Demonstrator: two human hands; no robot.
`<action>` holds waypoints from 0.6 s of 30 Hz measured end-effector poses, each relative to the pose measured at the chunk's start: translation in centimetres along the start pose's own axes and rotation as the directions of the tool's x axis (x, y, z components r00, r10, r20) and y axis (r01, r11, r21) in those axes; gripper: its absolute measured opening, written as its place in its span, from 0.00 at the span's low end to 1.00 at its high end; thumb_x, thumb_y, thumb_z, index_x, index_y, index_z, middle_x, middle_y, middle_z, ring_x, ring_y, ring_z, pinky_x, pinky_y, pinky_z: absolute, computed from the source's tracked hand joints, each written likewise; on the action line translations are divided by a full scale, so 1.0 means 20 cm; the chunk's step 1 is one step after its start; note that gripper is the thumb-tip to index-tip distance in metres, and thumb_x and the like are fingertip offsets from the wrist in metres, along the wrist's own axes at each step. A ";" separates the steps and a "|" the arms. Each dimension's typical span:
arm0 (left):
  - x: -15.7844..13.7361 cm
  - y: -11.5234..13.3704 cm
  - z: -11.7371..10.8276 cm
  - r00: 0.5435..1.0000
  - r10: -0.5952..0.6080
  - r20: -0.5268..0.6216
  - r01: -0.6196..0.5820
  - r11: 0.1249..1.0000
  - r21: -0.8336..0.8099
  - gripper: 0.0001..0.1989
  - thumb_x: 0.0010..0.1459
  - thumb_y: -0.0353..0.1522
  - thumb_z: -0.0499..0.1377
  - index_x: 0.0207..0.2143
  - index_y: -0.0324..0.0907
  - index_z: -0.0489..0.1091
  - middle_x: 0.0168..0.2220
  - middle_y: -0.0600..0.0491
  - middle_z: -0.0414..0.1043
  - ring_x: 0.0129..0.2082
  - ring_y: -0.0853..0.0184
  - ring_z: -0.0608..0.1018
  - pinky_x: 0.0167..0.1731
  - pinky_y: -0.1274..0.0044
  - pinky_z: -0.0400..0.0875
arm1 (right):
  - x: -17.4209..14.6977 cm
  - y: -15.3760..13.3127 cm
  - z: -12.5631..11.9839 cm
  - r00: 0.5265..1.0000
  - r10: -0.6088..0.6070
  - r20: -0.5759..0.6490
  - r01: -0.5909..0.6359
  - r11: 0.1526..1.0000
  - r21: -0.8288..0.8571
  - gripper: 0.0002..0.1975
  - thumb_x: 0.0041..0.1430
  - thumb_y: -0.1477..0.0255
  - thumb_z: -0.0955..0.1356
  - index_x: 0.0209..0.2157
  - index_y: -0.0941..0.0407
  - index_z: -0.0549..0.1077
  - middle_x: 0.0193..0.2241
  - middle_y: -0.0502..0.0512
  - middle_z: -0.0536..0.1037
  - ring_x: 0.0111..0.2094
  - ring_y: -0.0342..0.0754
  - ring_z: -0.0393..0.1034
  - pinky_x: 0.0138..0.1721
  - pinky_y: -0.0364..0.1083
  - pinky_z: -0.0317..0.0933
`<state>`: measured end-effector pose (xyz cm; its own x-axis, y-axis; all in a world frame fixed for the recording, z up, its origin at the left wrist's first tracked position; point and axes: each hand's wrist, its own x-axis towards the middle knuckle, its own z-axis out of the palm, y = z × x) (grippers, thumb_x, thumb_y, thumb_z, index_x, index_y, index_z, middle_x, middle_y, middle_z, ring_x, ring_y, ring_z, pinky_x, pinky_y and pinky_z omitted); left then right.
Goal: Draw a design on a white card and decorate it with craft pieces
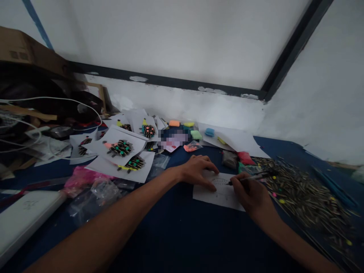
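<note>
A small sheet of white paper (212, 196) lies on the dark blue table surface, bearing a drawing of small dark marks in an arched cluster. My left hand (199, 169) rests over its upper left part, thumb and fingers apart, holding nothing. Pinched in my right hand (250, 193) is a pen (257, 175), its dark tip on or just above the drawn marks. The pen's upper end is blurred against the sunflower seeds (309, 201) heaped on the right.
Sheets with seed-and-clay hedgehog figures (121, 148) overlap at the left. Coloured clay packets (209, 132) and a partly blurred-out phone (173, 142) lie toward the wall. Clear plastic bags (95, 197) and a white box-like object (28, 220) are at the near left.
</note>
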<state>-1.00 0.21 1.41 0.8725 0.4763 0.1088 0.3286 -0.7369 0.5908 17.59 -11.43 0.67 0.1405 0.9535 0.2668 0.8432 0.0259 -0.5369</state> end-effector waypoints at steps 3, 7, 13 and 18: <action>0.00 0.00 0.00 1.000 -0.008 -0.012 0.008 1.000 0.004 0.25 0.44 0.46 0.66 0.45 0.50 0.72 0.46 0.51 0.65 0.50 0.58 0.66 0.52 0.66 0.54 | 0.00 0.00 0.00 1.000 -0.003 0.023 0.003 1.000 0.020 0.18 0.61 0.60 0.59 0.23 0.54 0.67 0.21 0.52 0.75 0.20 0.46 0.68 0.19 0.43 0.53; 0.00 0.00 0.01 0.999 -0.003 -0.032 0.003 1.000 0.014 0.25 0.44 0.46 0.67 0.45 0.50 0.73 0.46 0.51 0.65 0.50 0.58 0.66 0.53 0.66 0.53 | 0.00 0.00 0.00 1.000 -0.009 0.019 0.009 1.000 -0.009 0.18 0.61 0.60 0.59 0.23 0.54 0.68 0.23 0.54 0.76 0.21 0.46 0.69 0.20 0.43 0.53; 0.00 0.00 0.01 1.000 -0.010 -0.023 0.010 1.000 0.026 0.27 0.43 0.47 0.67 0.46 0.49 0.72 0.47 0.51 0.65 0.50 0.58 0.66 0.53 0.66 0.54 | 0.00 -0.01 -0.02 1.000 -0.009 -0.018 0.008 0.998 -0.058 0.16 0.60 0.61 0.59 0.25 0.55 0.67 0.18 0.51 0.73 0.18 0.46 0.68 0.19 0.43 0.51; 0.00 -0.01 0.01 1.000 0.004 -0.021 -0.004 1.000 0.023 0.27 0.43 0.48 0.66 0.46 0.50 0.72 0.47 0.51 0.65 0.50 0.58 0.66 0.52 0.66 0.54 | 0.01 -0.01 -0.02 0.999 -0.017 -0.034 0.015 0.998 -0.065 0.14 0.59 0.61 0.60 0.25 0.54 0.66 0.16 0.50 0.70 0.16 0.46 0.66 0.18 0.44 0.50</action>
<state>-0.91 0.17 1.14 0.8662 0.4830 0.1280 0.3333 -0.7494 0.5721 17.63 -11.46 1.23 0.1436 0.9422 0.3027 0.8772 0.0204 -0.4797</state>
